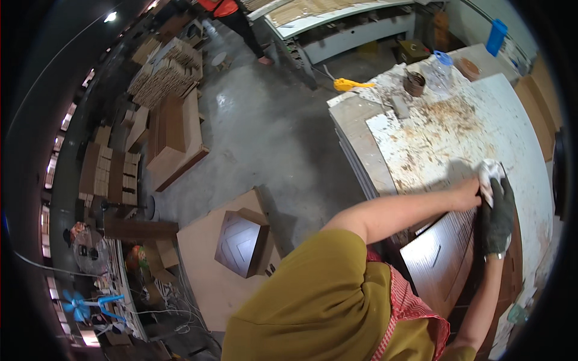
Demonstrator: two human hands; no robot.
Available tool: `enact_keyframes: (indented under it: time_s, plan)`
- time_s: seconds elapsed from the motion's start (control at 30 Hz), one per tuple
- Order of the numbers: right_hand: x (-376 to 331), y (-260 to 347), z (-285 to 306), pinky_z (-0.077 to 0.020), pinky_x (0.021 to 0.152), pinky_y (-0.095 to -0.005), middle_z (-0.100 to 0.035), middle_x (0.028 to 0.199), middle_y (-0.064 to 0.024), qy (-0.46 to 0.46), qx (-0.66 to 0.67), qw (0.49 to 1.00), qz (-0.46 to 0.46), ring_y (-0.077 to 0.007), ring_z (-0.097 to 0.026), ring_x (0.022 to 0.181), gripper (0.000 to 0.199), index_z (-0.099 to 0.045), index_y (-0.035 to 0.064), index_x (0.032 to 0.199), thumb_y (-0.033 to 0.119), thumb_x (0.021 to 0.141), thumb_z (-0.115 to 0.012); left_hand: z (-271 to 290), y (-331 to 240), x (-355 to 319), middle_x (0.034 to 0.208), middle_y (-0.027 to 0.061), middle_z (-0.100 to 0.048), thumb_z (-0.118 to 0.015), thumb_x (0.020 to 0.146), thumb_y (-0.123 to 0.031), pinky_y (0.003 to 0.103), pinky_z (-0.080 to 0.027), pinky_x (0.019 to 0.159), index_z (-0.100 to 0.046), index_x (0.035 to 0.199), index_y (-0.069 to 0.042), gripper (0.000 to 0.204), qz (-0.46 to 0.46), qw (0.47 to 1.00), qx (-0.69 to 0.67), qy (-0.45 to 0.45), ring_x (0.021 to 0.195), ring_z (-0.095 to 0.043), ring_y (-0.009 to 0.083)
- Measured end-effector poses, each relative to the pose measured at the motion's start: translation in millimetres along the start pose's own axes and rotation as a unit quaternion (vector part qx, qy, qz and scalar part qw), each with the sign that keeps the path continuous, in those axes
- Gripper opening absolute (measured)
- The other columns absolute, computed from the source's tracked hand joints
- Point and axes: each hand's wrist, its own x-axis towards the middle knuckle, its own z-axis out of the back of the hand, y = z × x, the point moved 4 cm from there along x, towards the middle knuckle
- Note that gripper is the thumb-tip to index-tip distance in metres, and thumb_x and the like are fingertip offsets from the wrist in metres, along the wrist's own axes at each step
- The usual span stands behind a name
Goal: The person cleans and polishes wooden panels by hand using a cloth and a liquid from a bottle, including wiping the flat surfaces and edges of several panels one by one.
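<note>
A dark brown wooden panel [436, 248] with grooved lines and a glossy face lies in front of me at the near end of the worktable. My bare left hand [466, 194] reaches across to the panel's far edge, its fingers closed against a crumpled white rag [489, 171]. My right hand [498, 221], in a dark glove, is beside it at the same corner. Its fingers stretch out over the rag and along the panel edge. The undersides of both hands are hidden, so how the rag is shared between them is unclear.
The stained white worktable [433, 135] carries a rusty tin [413, 83], a clear plastic container [439, 75] and a yellow-handled tool [352, 85]. A blue bottle [496, 37] stands behind. Left lies a board [198, 259] bearing a dark grooved box [241, 243]. Stacked wood [171, 69] and a person [241, 30] are farther off.
</note>
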Motion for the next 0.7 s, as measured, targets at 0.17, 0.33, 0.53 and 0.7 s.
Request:
enact_keyframes:
  time_s: [0.17, 0.33, 0.53, 0.7]
  plan:
    - [-85, -131, 13, -0.0375, 0.109, -0.0369, -0.049, 0.142, -0.0134, -0.083, 0.491, 0.783, -0.373, -0.0255, -0.044, 0.133, 0.041, -0.051, 0.0041, 0.139, 0.014, 0.099, -0.047, 1, -3, -7, 0.144, 0.0319, -0.040, -0.064, 0.088, -0.024, 0.043, -0.035, 0.112, -0.010, 0.153, 0.003, 0.089, 0.027, 0.999, 0.024, -0.029, 0.133, -0.042, 0.0433]
    - [-78, -129, 65, -0.0392, 0.108, -0.0357, -0.052, 0.140, -0.0151, 0.003, 0.058, 0.963, -0.264, -0.0279, -0.048, 0.130, 0.041, -0.054, 0.0054, 0.136, 0.012, 0.096, -0.048, 3, -11, -9, 0.150, 0.0329, -0.032, -0.063, 0.087, -0.025, 0.043, -0.030, 0.115, -0.013, 0.152, 0.004, 0.088, 0.032, 0.999, -0.011, -0.011, 0.138, -0.035, 0.0438]
    - [-133, -71, 34, -0.0436, 0.102, -0.0439, -0.056, 0.131, -0.0212, 0.065, -0.096, 0.986, -0.119, -0.0398, -0.053, 0.121, 0.043, -0.065, 0.0169, 0.123, 0.004, 0.082, -0.064, 11, -12, -6, 0.152, 0.0269, -0.033, -0.069, 0.086, -0.024, 0.043, -0.030, 0.116, -0.032, 0.148, 0.004, 0.078, -0.057, 0.998, 0.011, -0.018, 0.141, -0.034, 0.0378]
    - [-147, -137, 133, -0.0459, 0.094, -0.0454, -0.060, 0.118, -0.0192, 0.193, -0.199, 0.879, -0.389, -0.0389, -0.056, 0.113, 0.036, -0.066, 0.0124, 0.120, 0.018, 0.085, -0.067, 8, -12, -5, 0.153, 0.0259, -0.034, -0.057, 0.096, -0.025, 0.036, -0.025, 0.117, -0.018, 0.154, 0.001, 0.074, -0.011, 0.999, -0.034, 0.019, 0.143, -0.033, 0.0328]
